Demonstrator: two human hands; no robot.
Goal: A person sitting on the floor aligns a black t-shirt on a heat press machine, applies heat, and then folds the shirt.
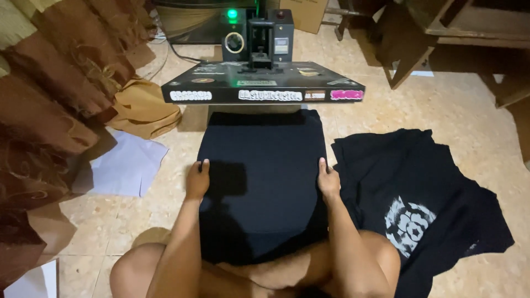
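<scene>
A plain black shirt (259, 165) lies flat over the lower plate of a heat press (262, 83), whose black upper plate is raised at the back. My left hand (197, 180) grips the shirt's left edge. My right hand (328, 181) grips its right edge. Both hands pinch the cloth at about mid-height, with the shirt's lower part draped toward my knees.
A second black shirt with a white print (419, 204) lies crumpled on the tiled floor to the right. White paper sheets (124, 165) and a tan cloth (142, 107) lie at the left, beside a brown curtain (49, 110). Wooden furniture (441, 33) stands at back right.
</scene>
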